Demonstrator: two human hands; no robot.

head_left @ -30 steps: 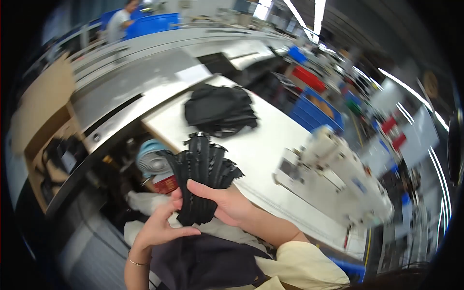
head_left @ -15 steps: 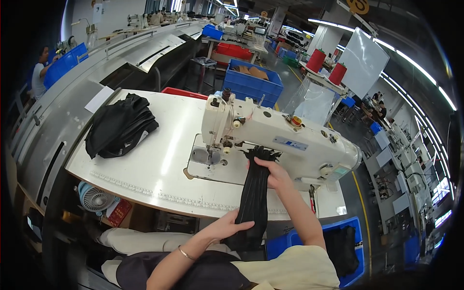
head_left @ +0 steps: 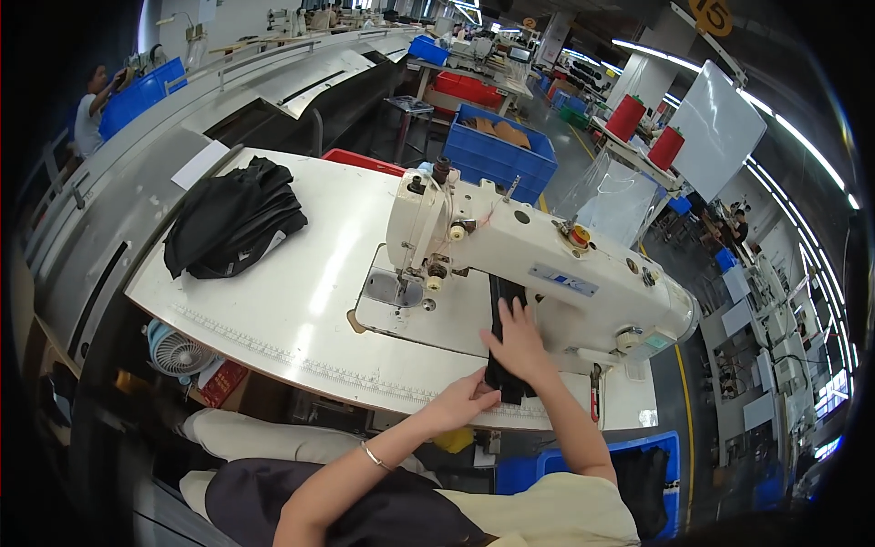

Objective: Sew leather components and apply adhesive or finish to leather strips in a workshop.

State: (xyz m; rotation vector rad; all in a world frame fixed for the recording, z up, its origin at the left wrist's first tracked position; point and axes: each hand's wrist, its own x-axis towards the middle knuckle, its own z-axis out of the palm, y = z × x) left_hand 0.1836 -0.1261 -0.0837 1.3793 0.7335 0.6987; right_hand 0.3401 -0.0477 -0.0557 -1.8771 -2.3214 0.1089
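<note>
A bundle of black fabric pieces (head_left: 508, 290) lies lengthwise on the white sewing table, its far end under the arm of the sewing machine (head_left: 510, 223). My right hand (head_left: 519, 346) rests flat on top of it with the fingers spread. At the bundle's near end, by the table's front edge, my left hand (head_left: 460, 403) grips its left side with thumb and curled fingers. A second heap of black fabric (head_left: 237, 219) sits on the table's left part. The machine's needle area, left of the bundle, has no fabric under it.
A printed ruler strip (head_left: 301, 369) runs along the table's front edge. Red-handled scissors or snips (head_left: 595, 397) lie at the right. Below stands a blue bin (head_left: 670, 456) with black fabric; behind the machine are another blue bin (head_left: 501, 162) and red thread cones (head_left: 625, 117).
The black bundle, held hanging over the front edge before, now lies on the table, pushed further under the machine arm. My right hand has gone from gripping to lying spread on it.
</note>
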